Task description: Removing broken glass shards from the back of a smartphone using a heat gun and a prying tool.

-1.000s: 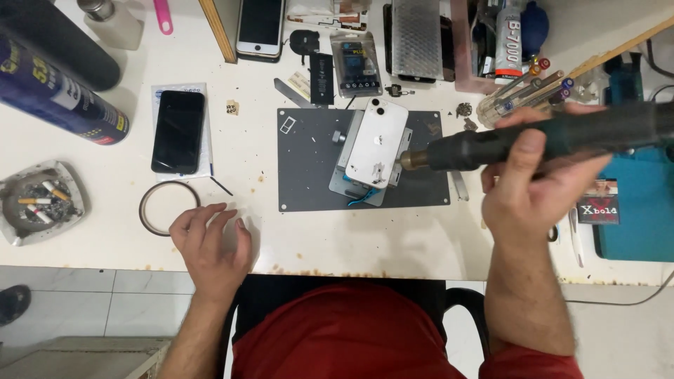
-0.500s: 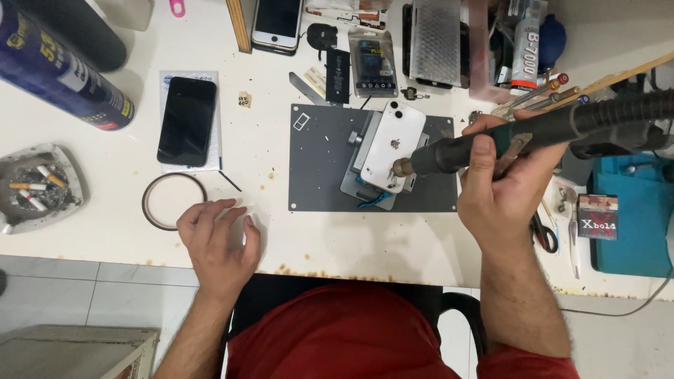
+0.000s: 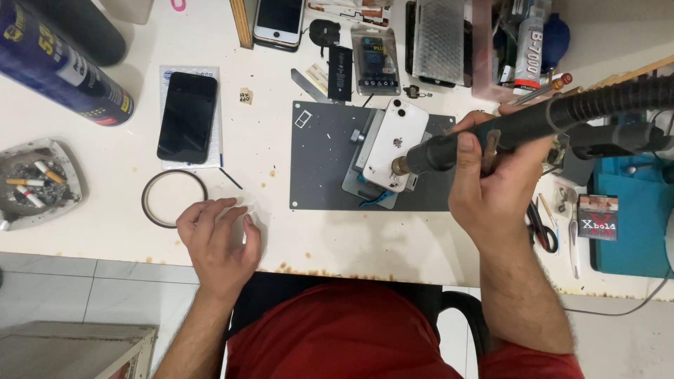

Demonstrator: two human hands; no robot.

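Note:
My right hand (image 3: 491, 186) grips a black hot-air wand (image 3: 533, 119) whose metal nozzle points at the lower back of a white phone (image 3: 394, 144). The phone lies face down in a small holder on a grey work mat (image 3: 319, 175). My left hand (image 3: 217, 238) rests flat on the white table near its front edge, fingers spread, over a small clear piece I cannot make out. A ring of brown tape (image 3: 173, 198) lies just left of that hand.
A black phone (image 3: 187, 116) lies on a white sheet at left, an ashtray (image 3: 35, 184) further left, a blue spray can (image 3: 60, 63) behind. Phone parts, a battery (image 3: 340, 74) and tools crowd the back. Scissors (image 3: 542, 226) and a blue tray (image 3: 632, 217) sit at right.
The view has shifted a little. My right hand has drawn the wand slightly right along the white phone. My left hand has stayed on the table by the tape ring.

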